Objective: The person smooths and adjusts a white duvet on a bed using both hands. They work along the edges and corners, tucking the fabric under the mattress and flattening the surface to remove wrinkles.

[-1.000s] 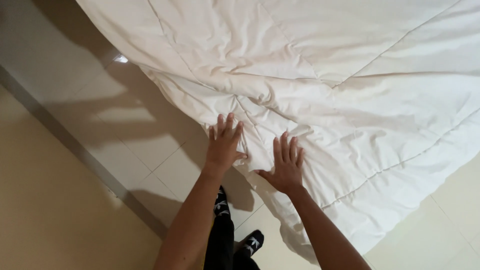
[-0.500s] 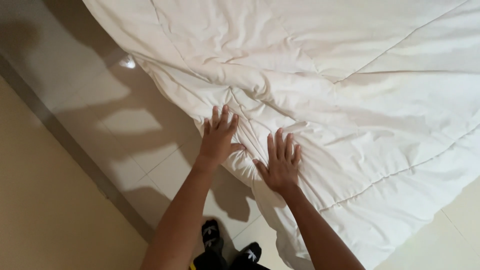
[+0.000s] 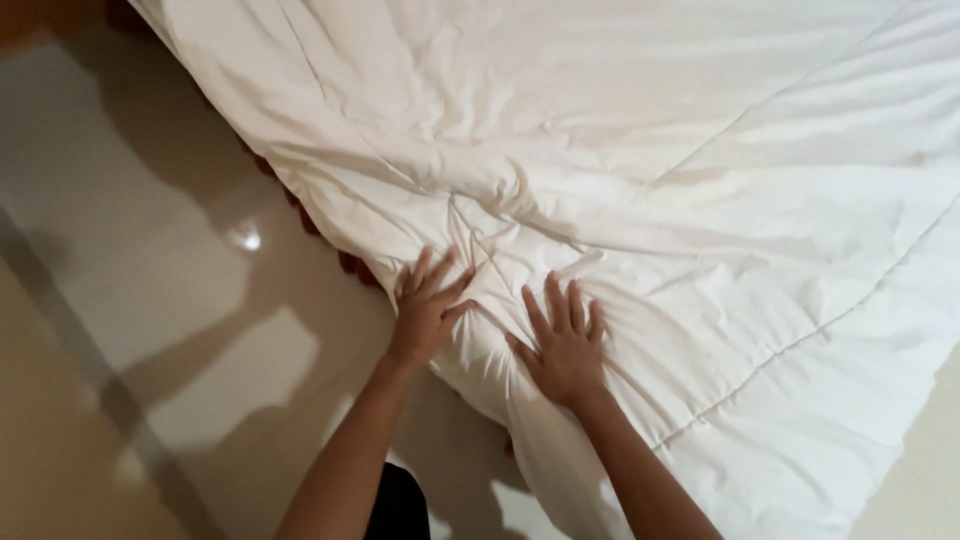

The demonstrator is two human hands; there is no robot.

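Both hands are flat on the white quilt (image 3: 620, 180), no real grip going on: fingers spread apart and pressed down on the fabric, nothing pinched or clamped. The left hand (image 3: 428, 312) sits right at the bunched-up edge of the quilt, fingers fanned out and pointing up and slightly right, palm on a puffy fold where a bunch of creases come together. The right hand (image 3: 562, 345) is just beside it, a bit lower, fingers also open and pointing up, thumb sticking out toward the left hand. The two hands are close but not touching, with a ridge of wrinkled fabric between them. Both bare forearms come up from the bottom of the frame. The quilt itself fills most of the view, spread out to the top and right, with stitched seam lines running diagonally across it and a thick crumpled roll running from the upper left down to where the hands are. Its corner hangs down below the right hand, over the floor. On the left is a shiny pale tiled floor (image 3: 150, 300) with a bright light reflection and arm shadows on it. A dark strip (image 3: 80, 350) runs diagonally across the tiles further left. Something dark shows at the bottom edge between the arms, can't tell what it is.
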